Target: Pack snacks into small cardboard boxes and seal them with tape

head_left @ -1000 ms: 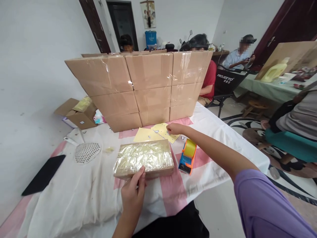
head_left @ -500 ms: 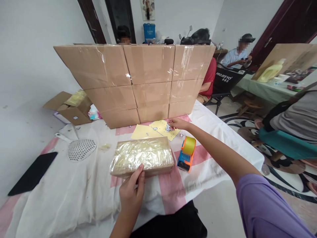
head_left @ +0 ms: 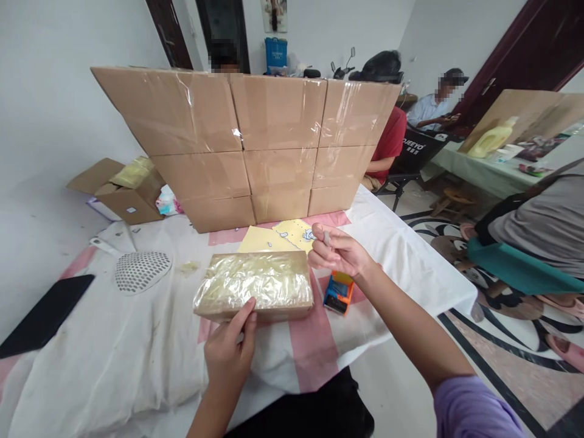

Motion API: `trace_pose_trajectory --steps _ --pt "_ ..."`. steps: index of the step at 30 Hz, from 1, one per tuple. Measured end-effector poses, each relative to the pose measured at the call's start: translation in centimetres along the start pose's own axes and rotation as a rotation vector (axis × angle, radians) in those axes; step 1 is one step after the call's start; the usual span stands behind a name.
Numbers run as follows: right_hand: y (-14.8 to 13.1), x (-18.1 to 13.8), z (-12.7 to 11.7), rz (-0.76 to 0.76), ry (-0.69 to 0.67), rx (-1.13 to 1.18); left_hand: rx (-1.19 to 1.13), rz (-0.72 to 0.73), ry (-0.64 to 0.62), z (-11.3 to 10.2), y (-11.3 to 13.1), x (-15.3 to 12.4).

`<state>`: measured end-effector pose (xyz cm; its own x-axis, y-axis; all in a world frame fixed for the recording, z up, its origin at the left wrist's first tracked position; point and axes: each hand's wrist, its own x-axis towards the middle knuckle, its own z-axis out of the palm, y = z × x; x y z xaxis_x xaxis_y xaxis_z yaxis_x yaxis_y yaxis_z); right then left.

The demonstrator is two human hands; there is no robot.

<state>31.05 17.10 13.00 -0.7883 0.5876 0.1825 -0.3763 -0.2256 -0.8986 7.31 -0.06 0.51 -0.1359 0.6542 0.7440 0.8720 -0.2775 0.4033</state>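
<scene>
A cardboard box (head_left: 255,286), its top covered with shiny clear tape, lies before me on the table. My left hand (head_left: 230,347) grips its near edge, index finger on the top and thumb at the front side. Above the box's right end is my right hand (head_left: 335,249), closed in a pinch on a small pale greyish piece (head_left: 326,238), too small to name. Behind the box lie yellow sheets (head_left: 262,239) with cartoon prints, partly hidden by the box and my right hand. An orange and blue tape dispenser (head_left: 338,293) stands right of the box, partly covered by my right hand.
A wall of taped cardboard boxes (head_left: 278,115) stands across the table's back. On the left are a white perforated mask-like piece (head_left: 142,272), a black flat panel (head_left: 45,316) and an open carton (head_left: 130,191). Several people sit around, one in a red shirt (head_left: 395,137) behind the wall.
My right hand has lifted off the yellow sheets and come back toward me, the small pale piece pinched in it. My left hand stays on the box. The view has shifted slightly.
</scene>
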Motion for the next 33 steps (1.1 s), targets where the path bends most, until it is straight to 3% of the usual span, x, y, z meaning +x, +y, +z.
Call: trace_pose_trajectory --steps 7,13,19,23,29,33 --pt "0.5 -1.9 4.9 -0.025 0.063 -0.126 -0.019 -0.072 -0.016 -0.9 -0.8 -0.6" --pt "1.8 -2.6 8.3 -0.028 -0.048 -0.032 -0.116 -0.104 -0.007 -1.6 0.9 0.6" --pt "3.2 -2.2 11.4 0.054 -0.149 0.078 -0.467 -0.161 0.107 -5.6 4.9 3.5" --pt "4.6 -1.5 12.9 0.077 -0.142 0.118 -0.653 -0.184 0.044 -8.4 6.8 5.0" --pt "6.8 -0.8 14.3 0.139 -0.130 0.214 -0.568 -0.171 -0.050 -9.6 7.3 5.0" --pt "7.6 -0.6 14.7 0.172 -0.103 0.241 -0.529 -0.221 -0.042 -9.8 7.1 4.5"
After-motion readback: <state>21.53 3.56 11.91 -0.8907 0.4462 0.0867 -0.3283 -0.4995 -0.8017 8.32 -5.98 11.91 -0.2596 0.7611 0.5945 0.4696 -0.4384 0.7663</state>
